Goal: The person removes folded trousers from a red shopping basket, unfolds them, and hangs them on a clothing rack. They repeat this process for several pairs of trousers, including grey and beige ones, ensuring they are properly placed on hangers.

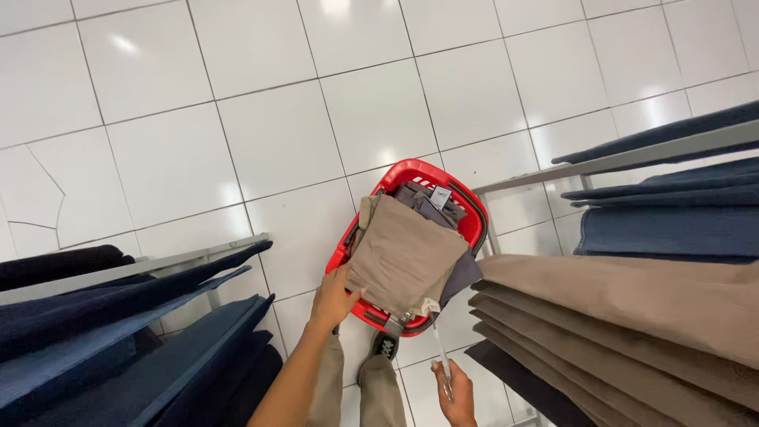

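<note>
A red plastic basket stands on the white tiled floor, piled with folded clothes. On top lies a folded tan pair of trousers over dark grey garments. My left hand rests on the basket's near left rim, touching the tan trousers' edge. My right hand is lower, near the frame's bottom, pinching a thin white tag strip that runs up to the trousers' corner. My legs in tan trousers and a dark shoe show below the basket.
At left, shelves carry dark navy folded garments. At right, a grey shelf holds blue folded jeans, with a stack of tan trousers beneath. White floor tiles stretch beyond the basket.
</note>
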